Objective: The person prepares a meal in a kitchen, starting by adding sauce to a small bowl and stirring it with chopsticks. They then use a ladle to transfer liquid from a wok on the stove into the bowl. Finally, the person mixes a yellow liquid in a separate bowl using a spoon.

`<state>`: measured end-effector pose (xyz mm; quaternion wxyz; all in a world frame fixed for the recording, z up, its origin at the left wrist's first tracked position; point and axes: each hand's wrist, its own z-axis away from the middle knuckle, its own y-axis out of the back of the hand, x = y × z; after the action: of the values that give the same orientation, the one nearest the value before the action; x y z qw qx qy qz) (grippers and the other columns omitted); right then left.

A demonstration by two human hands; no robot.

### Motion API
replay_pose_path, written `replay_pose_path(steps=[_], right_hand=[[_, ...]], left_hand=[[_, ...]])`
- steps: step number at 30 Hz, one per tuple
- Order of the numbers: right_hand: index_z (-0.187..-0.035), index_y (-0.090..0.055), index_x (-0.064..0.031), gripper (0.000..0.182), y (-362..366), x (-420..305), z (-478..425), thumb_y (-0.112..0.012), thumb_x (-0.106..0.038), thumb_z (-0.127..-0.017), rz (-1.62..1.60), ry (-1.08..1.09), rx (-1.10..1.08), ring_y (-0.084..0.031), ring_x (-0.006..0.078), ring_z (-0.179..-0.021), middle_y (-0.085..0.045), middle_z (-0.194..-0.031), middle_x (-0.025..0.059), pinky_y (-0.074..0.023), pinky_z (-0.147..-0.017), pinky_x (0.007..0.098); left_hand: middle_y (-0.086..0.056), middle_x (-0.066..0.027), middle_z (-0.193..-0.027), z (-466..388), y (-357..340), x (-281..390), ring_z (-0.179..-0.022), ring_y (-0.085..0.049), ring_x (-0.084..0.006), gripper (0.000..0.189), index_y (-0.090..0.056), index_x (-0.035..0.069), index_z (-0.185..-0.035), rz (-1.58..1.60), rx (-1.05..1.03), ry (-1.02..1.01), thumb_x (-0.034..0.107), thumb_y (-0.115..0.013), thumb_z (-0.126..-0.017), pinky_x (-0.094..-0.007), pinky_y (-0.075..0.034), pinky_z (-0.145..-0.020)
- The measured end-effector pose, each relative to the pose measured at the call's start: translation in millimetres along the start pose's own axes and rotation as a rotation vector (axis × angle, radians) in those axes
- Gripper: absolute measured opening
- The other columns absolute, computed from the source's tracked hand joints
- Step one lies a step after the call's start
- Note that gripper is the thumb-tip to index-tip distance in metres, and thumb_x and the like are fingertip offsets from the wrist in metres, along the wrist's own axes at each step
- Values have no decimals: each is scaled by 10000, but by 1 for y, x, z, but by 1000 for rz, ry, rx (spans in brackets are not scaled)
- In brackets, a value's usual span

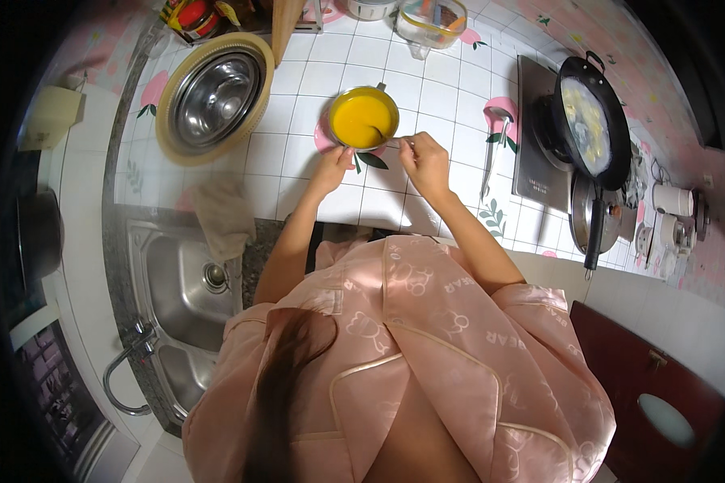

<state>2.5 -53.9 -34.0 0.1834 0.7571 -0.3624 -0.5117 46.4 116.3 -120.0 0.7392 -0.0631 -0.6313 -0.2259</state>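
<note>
A round metal bowl [364,118] filled with a smooth yellow liquid stands on the white tiled counter. My left hand [332,171] grips its near rim, thumb on the edge. Closed around the handle of a metal spoon [377,131] is my right hand [425,163], just right of the bowl; the spoon's head dips into the liquid and is partly hidden.
Nested metal bowls [219,99] sit in a tan basin [165,130] at left, above a steel sink [181,290] with a cloth [220,214] by it. A ladle [496,151] lies at right, beside an induction cooker [534,175] bearing a black wok [617,151] with whitish-yellow food.
</note>
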Motion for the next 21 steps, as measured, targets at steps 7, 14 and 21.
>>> replay_pose_path(steps=[7, 14, 21], right_hand=[[-666, -538, 13, 121, -6, 7, 8, -513, -100, -705, -90, -89, 68, -485, 241, -468, -510, -603, 121, -386, -433, 302], [-637, -538, 23, 169, 14, 25, 10, -522, -130, -708, -157, -286, -18, -457, 209, -419, -494, -531, 132, -355, -404, 283], [-619, -537, 7, 164, 24, 32, 10, -521, -133, -702, -40, -266, 144, -460, 224, -424, -479, -508, 124, -361, -414, 299]], left_hand=[[-529, -123, -688, 7, -5, 16, -665, -547, -192, 394, -461, -39, -862, -147, -161, -31, 329, -327, -816, -277, -399, -593], [-513, -122, -664, 0, -12, 9, -631, -502, -216, 386, -451, -27, -783, -249, -190, -65, 333, -317, -815, -307, -379, -594], [-520, -84, -728, -6, -5, 13, -661, -475, -150, 352, -450, -18, -898, -333, -321, -72, 295, -305, -829, -265, -376, -617]])
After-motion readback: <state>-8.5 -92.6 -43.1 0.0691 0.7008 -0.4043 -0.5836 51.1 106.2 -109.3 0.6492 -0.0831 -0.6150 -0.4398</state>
